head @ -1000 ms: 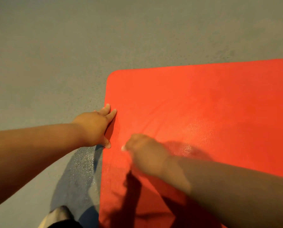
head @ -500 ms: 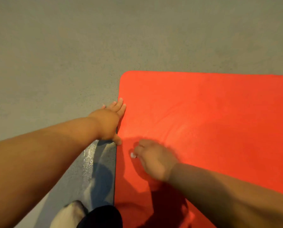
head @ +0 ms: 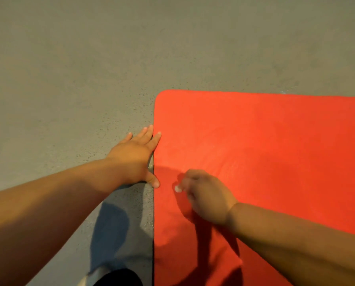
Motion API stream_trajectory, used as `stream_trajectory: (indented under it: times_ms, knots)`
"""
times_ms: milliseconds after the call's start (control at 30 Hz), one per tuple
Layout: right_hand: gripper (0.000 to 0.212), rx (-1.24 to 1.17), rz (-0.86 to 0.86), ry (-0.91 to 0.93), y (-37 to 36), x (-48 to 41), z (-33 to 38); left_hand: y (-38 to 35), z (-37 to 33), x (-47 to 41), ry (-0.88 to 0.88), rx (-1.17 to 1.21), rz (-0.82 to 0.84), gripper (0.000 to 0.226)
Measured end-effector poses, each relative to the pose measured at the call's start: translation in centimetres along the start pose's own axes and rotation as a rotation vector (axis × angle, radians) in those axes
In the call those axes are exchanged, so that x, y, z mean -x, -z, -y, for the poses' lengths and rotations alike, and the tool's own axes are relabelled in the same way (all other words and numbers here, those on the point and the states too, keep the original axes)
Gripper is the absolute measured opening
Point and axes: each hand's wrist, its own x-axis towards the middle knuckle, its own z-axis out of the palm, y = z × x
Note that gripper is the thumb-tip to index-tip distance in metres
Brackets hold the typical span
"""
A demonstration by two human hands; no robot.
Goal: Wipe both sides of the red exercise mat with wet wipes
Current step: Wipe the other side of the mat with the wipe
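Observation:
The red exercise mat point(head: 265, 141) lies flat on the grey floor, its rounded far-left corner in view. My left hand point(head: 135, 155) lies flat with straight fingers across the mat's left edge, index fingertip and thumb tip on the red. My right hand point(head: 205, 195) rests on the mat a little right of that edge with curled fingers. A small white bit of wet wipe point(head: 177, 189) shows at its fingertips; the rest is hidden under the hand.
Grey speckled floor point(head: 69, 79) surrounds the mat on the left and far sides. A damp-looking sheen point(head: 150, 166) lies on the floor beside the mat's edge. My pale shoe and dark clothing point(head: 110, 275) are at the bottom, left of the mat.
My view has swung left, so the mat sits further right in frame. The left hand keeps its place on the edge. The right hand has shifted only slightly near that edge.

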Motion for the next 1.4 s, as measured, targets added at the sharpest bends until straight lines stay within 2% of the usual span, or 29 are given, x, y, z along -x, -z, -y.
stream_trajectory:
  times_ms: [67, 133, 200, 267, 300, 367, 533, 600, 667, 767, 800, 833, 900, 967, 1033, 1067, 1100, 1167, 1200, 1233, 1267, 1333, 1400]
  knots:
    - [0.018, 0.034, 0.123, 0.145, 0.9, 0.4, -0.5, 0.0, 0.0, 0.0, -0.004, -0.005, 0.002, 0.145]
    - [0.02, 0.141, 0.107, 0.073, 2.6, -2.1, -2.6, 0.0, 0.1, -0.2, -0.006, -0.008, -0.006, 0.145]
    - [0.018, 0.226, -0.098, -0.194, 4.3, -5.6, -5.1, 0.1, 0.1, -0.2, -0.009, -0.004, 0.001, 0.145]
    - [0.018, 0.173, -0.291, -0.556, 5.5, -8.3, -6.1, -0.1, 0.1, -0.2, -0.009, 0.011, -0.004, 0.145]
    - [0.02, 0.126, -0.344, -0.639, 5.2, -9.2, -5.4, -0.1, 0.2, -0.1, -0.007, 0.02, -0.01, 0.145]
    - [0.021, 0.091, -0.337, -0.576, 3.2, -9.0, -3.4, 0.0, 0.4, -0.1, -0.013, 0.042, -0.016, 0.147]
    - [0.032, 0.037, 0.009, 0.066, -1.3, 1.1, 3.2, -0.2, 0.8, 0.0, -0.035, 0.068, -0.024, 0.147]
    - [0.025, 0.026, 0.054, 0.107, -1.0, 2.5, 2.0, -0.2, 0.7, 0.0, -0.033, 0.067, -0.027, 0.147]
    - [0.015, 0.061, -0.132, -0.106, 0.1, 1.2, -1.1, 0.1, 0.5, -0.1, -0.027, 0.052, -0.023, 0.147]
    - [0.014, -0.001, -0.47, -0.792, 3.1, -1.0, -5.8, 0.3, 0.3, 0.0, -0.02, 0.032, -0.015, 0.147]
    - [0.015, -0.042, -0.509, -0.929, 3.3, -1.2, -5.9, 0.3, 0.3, 0.0, -0.017, 0.032, -0.016, 0.147]
    - [0.016, -0.042, -0.497, -0.946, 2.9, -1.3, -5.1, 0.3, 0.3, 0.0, -0.015, 0.034, -0.015, 0.147]
    - [0.016, -0.045, -0.343, -0.791, 0.9, -0.5, -1.5, 0.2, 0.3, 0.0, -0.011, 0.028, -0.017, 0.148]
    - [0.02, -0.055, -0.144, -0.509, -1.2, 1.1, 3.1, 0.3, 0.4, 0.1, -0.013, 0.015, -0.023, 0.149]
    - [0.019, -0.006, 0.03, -0.332, -1.5, 2.9, 4.0, 0.3, 0.5, 0.1, -0.019, 0.02, -0.026, 0.149]
    - [0.014, 0.023, 0.006, -0.363, -1.0, 3.4, 2.8, 0.2, 0.5, 0.0, -0.022, 0.021, -0.029, 0.149]
    - [0.011, 0.025, -0.083, -0.479, -0.7, 3.7, 1.0, 0.1, 0.5, 0.0, -0.027, 0.02, -0.033, 0.149]
    - [0.012, -0.036, -0.361, -0.865, 1.0, 4.4, -2.2, 0.0, 0.6, -0.1, -0.037, 0.018, -0.033, 0.149]
    - [0.013, -0.082, -0.456, -0.984, 1.6, 4.7, -2.8, -0.1, 0.7, -0.1, -0.039, 0.017, -0.034, 0.149]
    - [0.013, -0.094, -0.472, -1.009, 1.4, 4.6, -2.7, -0.2, 0.8, -0.2, -0.041, 0.017, -0.035, 0.148]
    - [0.013, -0.137, -0.42, -0.962, 1.1, 4.2, -1.8, -0.2, 0.8, -0.2, -0.044, 0.018, -0.036, 0.147]
    - [0.015, -0.266, -0.285, -0.713, -0.4, 3.0, 1.4, -0.4, 0.6, 0.2, -0.077, 0.022, -0.066, 0.138]
    - [0.021, -0.524, -0.228, -0.571, -1.4, 2.0, 3.9, -1.3, 0.4, 1.1, -0.223, 0.055, -0.187, 0.119]
